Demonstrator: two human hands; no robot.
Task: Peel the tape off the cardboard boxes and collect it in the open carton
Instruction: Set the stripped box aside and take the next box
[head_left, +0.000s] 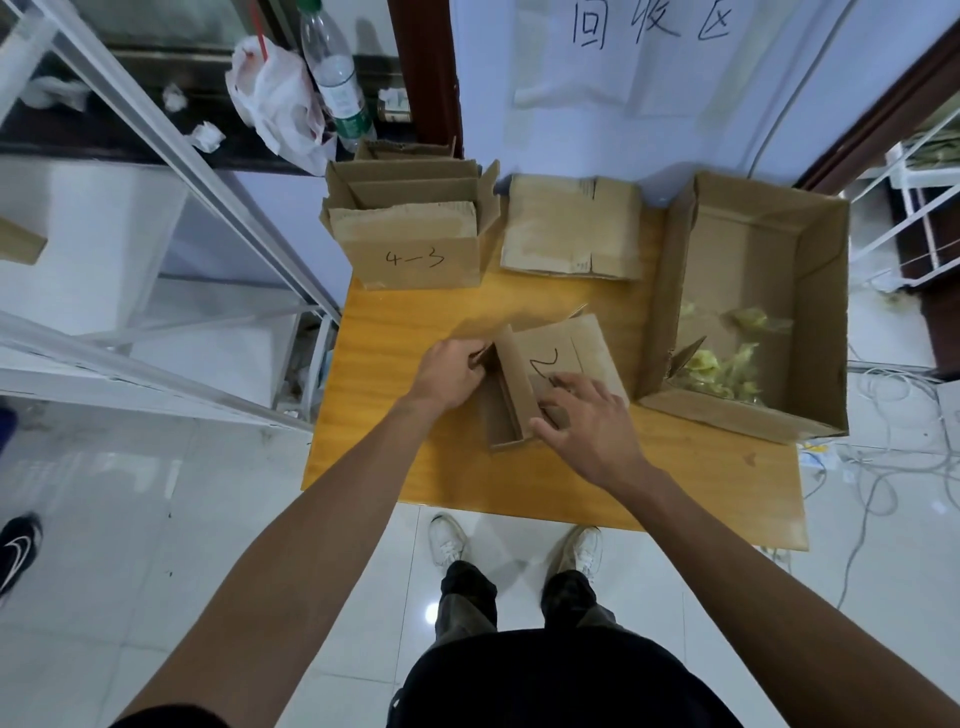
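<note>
A small cardboard box (566, 353) with a black scribble on top lies in the middle of the wooden table (395, 457), its left end open. My left hand (449, 371) grips a flap at that open end. My right hand (584, 421) rests on the box's near right side with its fingers spread. The large open carton (748, 410) stands at the right and holds several crumpled yellowish tape pieces (724, 364). I cannot make out any tape on the small box.
A box marked "4-3" (410, 228) with raised flaps stands at the back left. A flattened box (571, 228) lies at the back centre. Metal shelving (171, 156) is at the left. Cables (872, 467) trail on the floor at the right.
</note>
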